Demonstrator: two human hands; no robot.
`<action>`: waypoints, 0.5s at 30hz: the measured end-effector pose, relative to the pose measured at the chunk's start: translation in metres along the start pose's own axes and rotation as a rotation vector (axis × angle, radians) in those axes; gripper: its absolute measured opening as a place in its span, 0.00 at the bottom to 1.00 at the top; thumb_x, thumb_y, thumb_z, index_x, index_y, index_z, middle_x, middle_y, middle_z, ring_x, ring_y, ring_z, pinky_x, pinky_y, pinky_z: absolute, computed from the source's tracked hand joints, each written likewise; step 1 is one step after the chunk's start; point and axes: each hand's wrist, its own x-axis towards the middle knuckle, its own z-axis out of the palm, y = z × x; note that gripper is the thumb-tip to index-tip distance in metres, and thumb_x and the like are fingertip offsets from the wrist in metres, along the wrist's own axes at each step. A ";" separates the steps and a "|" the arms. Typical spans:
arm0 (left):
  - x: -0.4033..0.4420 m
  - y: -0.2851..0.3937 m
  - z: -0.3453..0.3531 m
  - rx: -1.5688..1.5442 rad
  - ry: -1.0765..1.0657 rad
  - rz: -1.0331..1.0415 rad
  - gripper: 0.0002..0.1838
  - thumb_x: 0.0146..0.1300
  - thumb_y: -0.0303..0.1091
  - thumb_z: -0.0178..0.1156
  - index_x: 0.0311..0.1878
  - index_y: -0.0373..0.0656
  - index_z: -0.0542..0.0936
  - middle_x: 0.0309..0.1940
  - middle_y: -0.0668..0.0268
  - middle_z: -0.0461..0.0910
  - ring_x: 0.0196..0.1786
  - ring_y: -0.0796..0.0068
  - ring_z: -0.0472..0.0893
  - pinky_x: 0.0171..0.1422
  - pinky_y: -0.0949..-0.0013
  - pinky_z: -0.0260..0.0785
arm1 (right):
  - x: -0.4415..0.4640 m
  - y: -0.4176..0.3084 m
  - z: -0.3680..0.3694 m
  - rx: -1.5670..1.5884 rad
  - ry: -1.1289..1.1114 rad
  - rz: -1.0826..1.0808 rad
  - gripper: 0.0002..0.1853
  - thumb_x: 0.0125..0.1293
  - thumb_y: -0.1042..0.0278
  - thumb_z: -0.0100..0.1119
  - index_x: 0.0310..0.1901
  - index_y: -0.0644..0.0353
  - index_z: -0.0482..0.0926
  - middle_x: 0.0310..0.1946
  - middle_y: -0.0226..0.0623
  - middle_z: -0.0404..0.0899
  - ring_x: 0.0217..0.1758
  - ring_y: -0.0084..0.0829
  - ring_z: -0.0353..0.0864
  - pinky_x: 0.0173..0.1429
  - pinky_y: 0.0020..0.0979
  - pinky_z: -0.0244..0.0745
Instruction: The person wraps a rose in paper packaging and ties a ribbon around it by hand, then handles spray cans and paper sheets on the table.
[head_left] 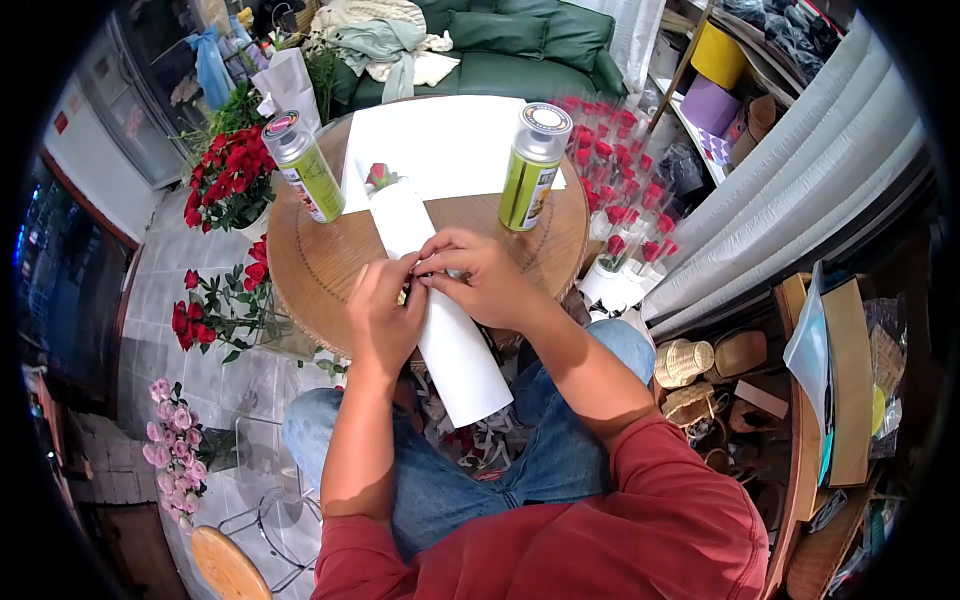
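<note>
A long roll of white paper [462, 365] slants from the round table toward my lap, with a red rose bud [379, 176] showing at its far end. My left hand [385, 308] is closed at the roll's middle, fingertips on the paper. My right hand [478, 278] meets it from the other side, thumb and fingers pinched together. Whatever lies between the right fingertips is too small to make out. Beyond my hands stand two green spray cans with clear caps, a left can [308, 170] and a right can [533, 168].
A flat white sheet [450, 140] covers the back of the wooden table [310, 260]. Red roses [235, 165] stand at the left, pink roses [178, 445] lower down. Singly wrapped roses [620, 150] crowd the right side. Baskets [685, 362] fill a right-hand shelf.
</note>
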 end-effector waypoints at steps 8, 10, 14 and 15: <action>0.000 -0.001 0.001 0.043 -0.062 0.009 0.13 0.55 0.21 0.66 0.46 0.37 0.85 0.32 0.57 0.79 0.37 0.56 0.80 0.42 0.59 0.74 | -0.002 0.005 0.001 -0.432 0.083 -0.436 0.08 0.59 0.77 0.67 0.40 0.56 0.87 0.37 0.31 0.85 0.40 0.34 0.84 0.50 0.36 0.75; -0.001 -0.003 0.002 -0.047 -0.049 -0.060 0.07 0.60 0.19 0.63 0.43 0.34 0.84 0.31 0.57 0.80 0.31 0.65 0.79 0.40 0.69 0.72 | -0.002 0.006 0.002 -0.444 0.099 -0.456 0.08 0.58 0.77 0.67 0.40 0.56 0.87 0.36 0.31 0.85 0.40 0.34 0.84 0.49 0.37 0.75; 0.000 -0.006 -0.006 -0.146 -0.115 -0.244 0.05 0.63 0.20 0.63 0.42 0.34 0.83 0.29 0.63 0.80 0.29 0.75 0.77 0.37 0.72 0.70 | -0.002 0.013 0.003 -0.438 0.151 -0.475 0.11 0.55 0.80 0.69 0.40 0.58 0.88 0.36 0.33 0.85 0.38 0.36 0.83 0.46 0.37 0.76; -0.002 -0.013 -0.007 -0.299 -0.169 -0.365 0.04 0.65 0.21 0.63 0.42 0.34 0.82 0.29 0.67 0.80 0.29 0.79 0.76 0.36 0.73 0.69 | -0.002 0.013 0.003 -0.438 0.150 -0.474 0.11 0.55 0.80 0.69 0.40 0.58 0.88 0.36 0.33 0.85 0.38 0.36 0.83 0.46 0.37 0.76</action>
